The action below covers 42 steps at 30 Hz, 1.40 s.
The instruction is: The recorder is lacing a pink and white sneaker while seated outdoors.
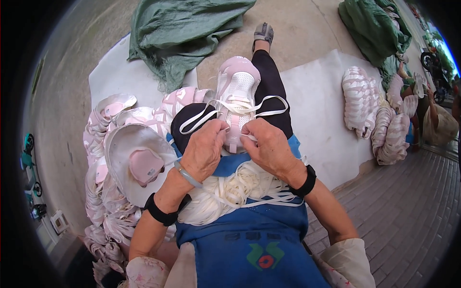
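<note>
A pink and white shoe upper [238,86] lies across my lap, toe pointing away. A flat white shoelace [274,97] is threaded through it, with loose loops out to both sides. My left hand [206,146] is closed at the upper's left edge, thumb and finger pinching the lace close to the heel end. On the other side my right hand [271,149] pinches a white lace end between thumb and forefinger. Below my hands, a tangled heap of white laces [230,192] rests on my blue apron [240,240].
Stacked pink and white shoe uppers [110,177] crowd my left side. More bundled uppers [360,101] lie on a white sheet [317,110] at the right. Green sacks [185,38] stand at the far left and far right [374,29]. Another person [439,122] sits at the right edge.
</note>
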Available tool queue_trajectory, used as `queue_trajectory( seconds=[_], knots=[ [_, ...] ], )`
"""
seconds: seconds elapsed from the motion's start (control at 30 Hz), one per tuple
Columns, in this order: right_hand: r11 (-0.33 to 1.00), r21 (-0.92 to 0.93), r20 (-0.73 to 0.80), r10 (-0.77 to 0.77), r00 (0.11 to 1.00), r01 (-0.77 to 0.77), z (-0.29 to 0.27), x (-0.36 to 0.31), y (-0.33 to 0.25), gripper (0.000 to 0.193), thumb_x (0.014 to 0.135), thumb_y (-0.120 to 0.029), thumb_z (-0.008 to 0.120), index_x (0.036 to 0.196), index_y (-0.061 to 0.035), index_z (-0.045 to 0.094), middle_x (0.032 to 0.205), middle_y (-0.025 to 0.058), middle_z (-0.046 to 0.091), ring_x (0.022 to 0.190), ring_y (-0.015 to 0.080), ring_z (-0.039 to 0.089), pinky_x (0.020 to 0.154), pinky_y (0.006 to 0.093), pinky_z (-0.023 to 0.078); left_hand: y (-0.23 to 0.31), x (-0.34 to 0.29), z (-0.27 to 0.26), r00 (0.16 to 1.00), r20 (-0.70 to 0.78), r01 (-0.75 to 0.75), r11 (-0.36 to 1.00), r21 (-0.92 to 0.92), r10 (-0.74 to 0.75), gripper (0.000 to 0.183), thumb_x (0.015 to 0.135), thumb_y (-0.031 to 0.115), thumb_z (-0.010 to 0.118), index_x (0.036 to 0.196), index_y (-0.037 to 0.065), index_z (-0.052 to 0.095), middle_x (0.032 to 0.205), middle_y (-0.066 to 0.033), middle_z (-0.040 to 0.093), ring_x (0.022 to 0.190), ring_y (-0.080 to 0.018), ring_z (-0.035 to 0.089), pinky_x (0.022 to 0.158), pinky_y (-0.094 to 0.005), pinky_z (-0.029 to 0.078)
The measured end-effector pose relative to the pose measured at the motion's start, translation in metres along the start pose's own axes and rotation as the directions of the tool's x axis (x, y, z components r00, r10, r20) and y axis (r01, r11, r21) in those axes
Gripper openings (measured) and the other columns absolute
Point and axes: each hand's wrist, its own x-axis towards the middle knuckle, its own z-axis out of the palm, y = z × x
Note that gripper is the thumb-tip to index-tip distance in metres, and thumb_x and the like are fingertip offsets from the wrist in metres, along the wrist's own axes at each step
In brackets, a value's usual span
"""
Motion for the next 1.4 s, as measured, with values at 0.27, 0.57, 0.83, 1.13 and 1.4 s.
queue_trajectory(
  seconds=[0.27,0.57,0.83,1.13,1.4],
  knots=[
    [0.821,-0.554,0.094,-0.102,0.99,0.137,0.021,-0.018,-0.018,0.014,0.079,-0.014,0.061,0.086,-0.0075,0.051,0.082,0.0069,0.051,0.067,0.0179,0.063,0.048,0.0289,0.049,0.006,0.001,0.006,1.0,-0.001,0.016,0.989,-0.144,-0.016,0.013,0.094,0.006,0.055,0.103,0.0,0.06,0.081,-0.0049,0.064,0.067,-0.0077,0.057,0.06,-0.0222,0.047],
    [0.77,-0.582,0.153,-0.215,0.965,0.263,0.023,-0.011,-0.008,0.016,0.079,-0.014,0.061,0.089,-0.0078,0.05,0.084,0.006,0.049,0.064,0.0162,0.063,0.047,0.0286,0.05,0.006,-0.021,0.003,0.95,0.079,0.306,0.858,-0.413,-0.301,0.011,0.094,0.007,0.054,0.101,-0.001,0.058,0.08,-0.0035,0.066,0.062,-0.0063,0.057,0.057,-0.0199,0.048],
    [0.915,-0.362,0.178,-0.117,0.977,0.175,0.002,-0.019,0.005,0.02,0.079,-0.005,0.06,0.094,-0.0047,0.047,0.088,0.0115,0.051,0.067,0.0278,0.064,0.053,0.0362,0.051,0.01,-0.004,0.014,0.991,-0.07,0.116,0.993,-0.029,-0.118,0.009,0.09,0.008,0.059,0.094,0.002,0.063,0.074,-0.0107,0.064,0.058,-0.0166,0.061,0.055,-0.0279,0.047],
    [0.972,-0.201,0.093,-0.103,0.99,0.12,0.0,-0.023,0.011,0.022,0.079,-0.007,0.062,0.095,-0.0048,0.047,0.089,0.0118,0.052,0.066,0.0311,0.063,0.054,0.0388,0.051,0.018,0.015,0.019,0.989,-0.137,-0.001,0.949,0.316,0.047,0.006,0.084,0.01,0.062,0.085,0.004,0.062,0.079,-0.0129,0.06,0.071,-0.0327,0.061,0.062,-0.0386,0.048],
    [0.955,-0.242,0.144,-0.143,0.979,0.175,0.003,-0.023,0.011,0.02,0.078,-0.005,0.06,0.092,-0.0031,0.046,0.088,0.0113,0.051,0.066,0.0283,0.063,0.052,0.0355,0.053,0.024,0.028,0.018,0.998,-0.057,-0.006,0.885,0.465,0.037,0.009,0.084,0.012,0.062,0.083,0.004,0.06,0.078,-0.0129,0.06,0.07,-0.0342,0.061,0.062,-0.0404,0.047]
  ],
)
